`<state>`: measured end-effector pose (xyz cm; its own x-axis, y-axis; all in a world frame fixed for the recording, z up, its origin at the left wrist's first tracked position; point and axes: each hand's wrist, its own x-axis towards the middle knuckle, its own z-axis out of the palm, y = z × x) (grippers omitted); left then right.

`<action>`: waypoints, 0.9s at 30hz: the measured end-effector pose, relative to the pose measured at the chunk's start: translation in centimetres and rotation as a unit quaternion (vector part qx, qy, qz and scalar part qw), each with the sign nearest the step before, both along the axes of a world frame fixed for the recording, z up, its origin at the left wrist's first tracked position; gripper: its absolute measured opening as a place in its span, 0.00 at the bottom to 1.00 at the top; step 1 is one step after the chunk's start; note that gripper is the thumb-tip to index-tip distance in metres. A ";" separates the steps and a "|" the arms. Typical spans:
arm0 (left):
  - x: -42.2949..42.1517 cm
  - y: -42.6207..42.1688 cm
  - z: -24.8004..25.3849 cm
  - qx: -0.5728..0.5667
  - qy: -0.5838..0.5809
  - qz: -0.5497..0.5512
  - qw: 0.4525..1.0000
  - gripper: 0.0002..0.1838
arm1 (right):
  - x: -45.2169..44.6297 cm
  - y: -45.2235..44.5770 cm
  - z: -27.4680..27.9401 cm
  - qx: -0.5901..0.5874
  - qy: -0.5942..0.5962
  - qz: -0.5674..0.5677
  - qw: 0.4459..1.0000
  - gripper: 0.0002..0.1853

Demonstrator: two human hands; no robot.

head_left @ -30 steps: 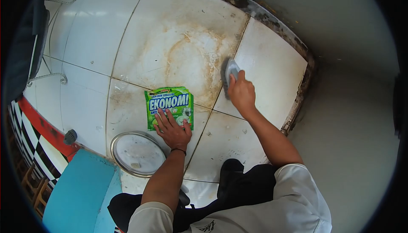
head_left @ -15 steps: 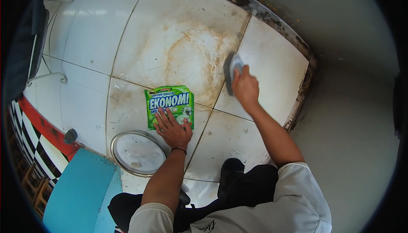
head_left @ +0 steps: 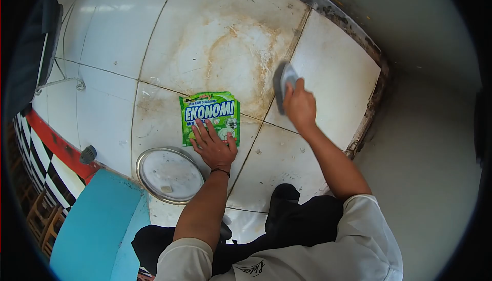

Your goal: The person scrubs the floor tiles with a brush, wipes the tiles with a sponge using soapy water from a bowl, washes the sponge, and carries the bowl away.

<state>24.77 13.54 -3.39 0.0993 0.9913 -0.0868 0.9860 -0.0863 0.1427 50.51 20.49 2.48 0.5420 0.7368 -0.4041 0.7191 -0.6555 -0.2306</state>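
Disc (head_left: 169,172) near green packet (head_left: 211,109) | left hand (head_left: 215,147) splayed on it | right hand (head_left: 301,107) clamped on brush (head_left: 285,78) | grey wall (head_left: 425,148) rightward

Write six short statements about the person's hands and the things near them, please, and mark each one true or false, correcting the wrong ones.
1. The person's left hand rests on a green plastic packet printed "EKONOMI". True.
2. Nothing is worn on the left wrist. False: a thin dark band is around it.
3. The person's right hand holds a grey brush with a paler back. True.
4. The brush is on top of the packet. False: it is apart from it, to the right in the view.
5. A round, whitish, silver-rimmed disc lies beside the packet. True.
6. Every floor tile is spotless. False: brownish stains mark the large white tile beyond the packet.
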 end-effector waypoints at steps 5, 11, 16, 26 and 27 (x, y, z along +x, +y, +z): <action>-0.1 -0.5 0.2 0.002 0.007 -0.010 1.000 0.43 | 12.4 15.5 0.4 0.077 -0.057 -0.036 0.995 0.18; -0.3 -0.6 0.3 0.002 -0.013 -0.004 1.000 0.43 | 0.6 1.6 1.0 -0.031 0.026 -0.034 0.999 0.19; -0.1 -0.4 0.5 -0.003 -0.003 -0.003 1.000 0.42 | 1.1 2.2 0.6 0.006 0.009 -0.054 0.999 0.18; 0.0 -0.3 0.4 0.010 -0.011 -0.003 1.000 0.42 | 5.1 5.7 0.4 0.033 -0.026 -0.055 0.998 0.18; -0.1 -0.4 0.4 0.010 -0.011 -0.003 1.000 0.42 | 2.3 2.0 0.6 -0.003 -0.004 -0.027 1.000 0.18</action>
<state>24.64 13.19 -2.99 0.1060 0.9923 -0.0648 0.9823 -0.0944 0.1616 52.81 22.45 3.12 0.5835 0.7039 -0.4051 0.6845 -0.6947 -0.2210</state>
